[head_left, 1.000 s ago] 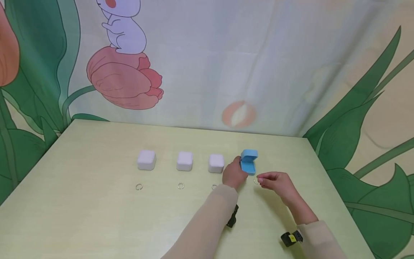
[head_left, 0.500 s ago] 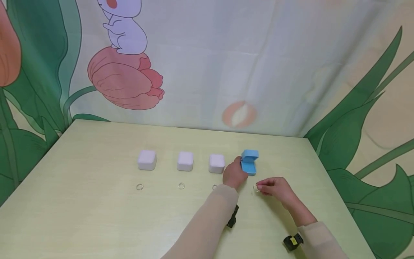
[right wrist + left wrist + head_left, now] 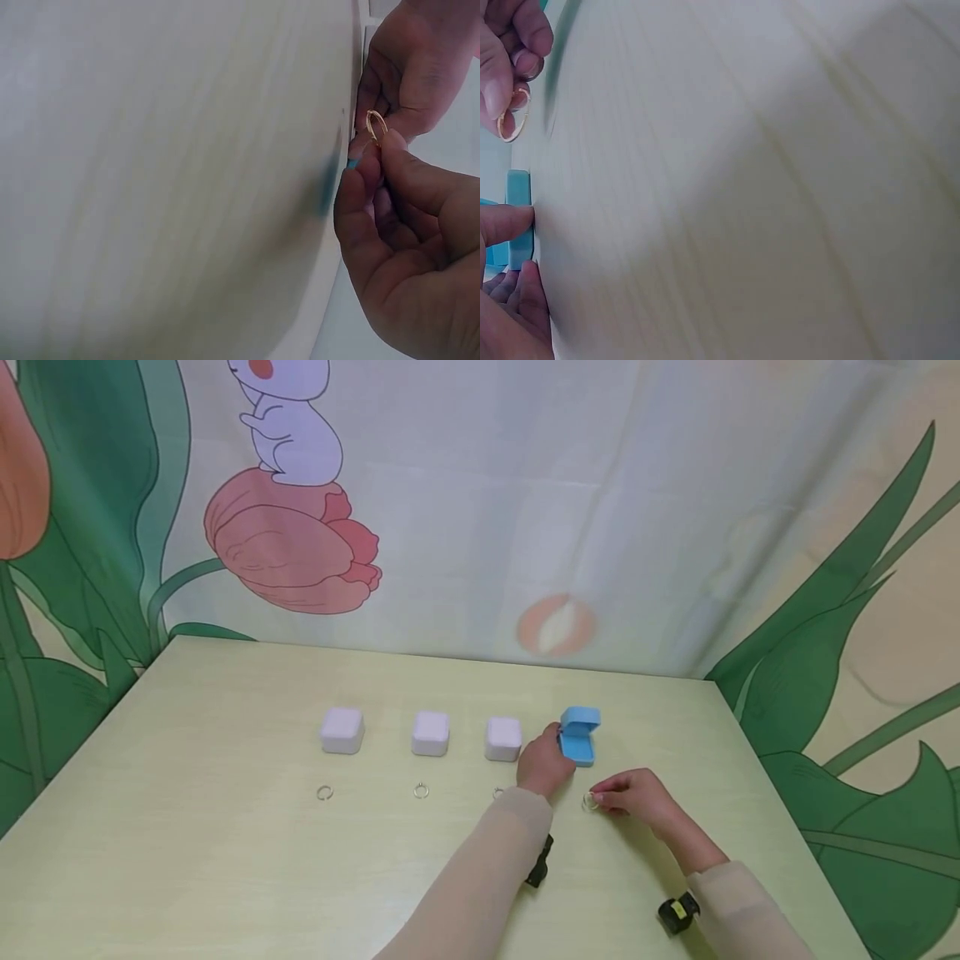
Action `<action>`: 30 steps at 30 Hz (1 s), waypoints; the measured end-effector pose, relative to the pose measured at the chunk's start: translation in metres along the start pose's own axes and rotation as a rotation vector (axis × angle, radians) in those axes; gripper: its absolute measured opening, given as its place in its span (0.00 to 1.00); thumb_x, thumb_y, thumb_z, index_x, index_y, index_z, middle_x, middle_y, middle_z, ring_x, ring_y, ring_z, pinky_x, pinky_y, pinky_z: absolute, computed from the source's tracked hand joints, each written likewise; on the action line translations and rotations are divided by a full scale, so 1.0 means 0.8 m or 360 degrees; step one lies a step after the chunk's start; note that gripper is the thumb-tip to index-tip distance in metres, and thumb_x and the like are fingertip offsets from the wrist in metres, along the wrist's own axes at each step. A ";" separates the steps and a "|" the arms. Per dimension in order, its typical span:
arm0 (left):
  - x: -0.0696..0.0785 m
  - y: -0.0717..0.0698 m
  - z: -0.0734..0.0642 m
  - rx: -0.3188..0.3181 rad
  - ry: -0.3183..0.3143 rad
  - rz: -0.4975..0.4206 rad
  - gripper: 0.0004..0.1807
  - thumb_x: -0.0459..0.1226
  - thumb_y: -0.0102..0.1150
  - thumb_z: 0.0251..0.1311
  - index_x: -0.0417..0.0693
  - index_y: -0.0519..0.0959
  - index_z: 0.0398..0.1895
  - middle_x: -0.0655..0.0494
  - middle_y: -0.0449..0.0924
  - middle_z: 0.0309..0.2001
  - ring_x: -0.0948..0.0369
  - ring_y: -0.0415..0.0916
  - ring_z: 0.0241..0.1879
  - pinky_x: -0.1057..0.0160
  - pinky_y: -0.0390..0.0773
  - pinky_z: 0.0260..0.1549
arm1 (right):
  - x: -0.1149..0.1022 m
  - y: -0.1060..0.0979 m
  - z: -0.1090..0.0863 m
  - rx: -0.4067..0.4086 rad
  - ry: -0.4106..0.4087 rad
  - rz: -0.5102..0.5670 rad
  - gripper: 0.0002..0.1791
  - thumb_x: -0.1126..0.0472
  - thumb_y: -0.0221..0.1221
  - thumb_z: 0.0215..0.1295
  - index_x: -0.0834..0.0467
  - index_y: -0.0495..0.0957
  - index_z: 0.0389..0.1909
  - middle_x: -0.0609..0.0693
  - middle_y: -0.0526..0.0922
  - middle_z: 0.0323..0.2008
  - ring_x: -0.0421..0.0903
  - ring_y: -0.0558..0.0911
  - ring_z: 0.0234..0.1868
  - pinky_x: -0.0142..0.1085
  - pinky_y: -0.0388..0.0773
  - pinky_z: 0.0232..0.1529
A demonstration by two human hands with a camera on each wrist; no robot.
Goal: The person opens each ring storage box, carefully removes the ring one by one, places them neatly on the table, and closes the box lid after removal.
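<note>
A small blue ring box stands on the table with its lid raised. My left hand grips its left side; in the left wrist view the thumb lies across the front of the base. Just in front of the box, my right hand pinches a thin gold ring between thumb and index finger. The ring is held upright, off the box. Part of the left hand's grip is hidden behind the box and the hand itself.
Three closed pale lilac boxes stand in a row left of the blue one. In front of them lie separate rings, one at far left, another in the middle; the third is partly covered by the left sleeve.
My right hand has drawn the ring back from the front of the blue ring box, toward me and slightly left. The left hand keeps its place on the box.
</note>
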State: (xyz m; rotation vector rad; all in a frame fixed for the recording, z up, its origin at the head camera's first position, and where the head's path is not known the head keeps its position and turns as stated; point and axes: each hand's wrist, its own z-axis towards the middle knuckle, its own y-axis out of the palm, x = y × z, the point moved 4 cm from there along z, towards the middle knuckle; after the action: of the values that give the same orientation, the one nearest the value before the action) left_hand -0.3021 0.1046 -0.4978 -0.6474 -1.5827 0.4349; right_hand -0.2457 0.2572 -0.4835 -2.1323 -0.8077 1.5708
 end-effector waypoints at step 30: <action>-0.002 0.002 0.003 0.0001 0.0019 0.0023 0.36 0.34 0.63 0.59 0.46 0.68 0.73 0.47 0.81 0.65 0.48 0.80 0.63 0.51 0.79 0.63 | -0.001 0.006 0.011 0.0041 -0.0018 -0.0155 0.11 0.63 0.68 0.64 0.68 0.88 0.39 0.47 0.88 0.26 0.37 0.79 0.26 0.30 0.80 0.30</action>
State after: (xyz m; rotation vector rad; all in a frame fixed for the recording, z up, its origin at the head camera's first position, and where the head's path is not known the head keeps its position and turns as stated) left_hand -0.3042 0.1050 -0.4999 -0.6600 -1.5673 0.4415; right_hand -0.2529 0.2529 -0.4884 -2.0358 -0.8769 1.5370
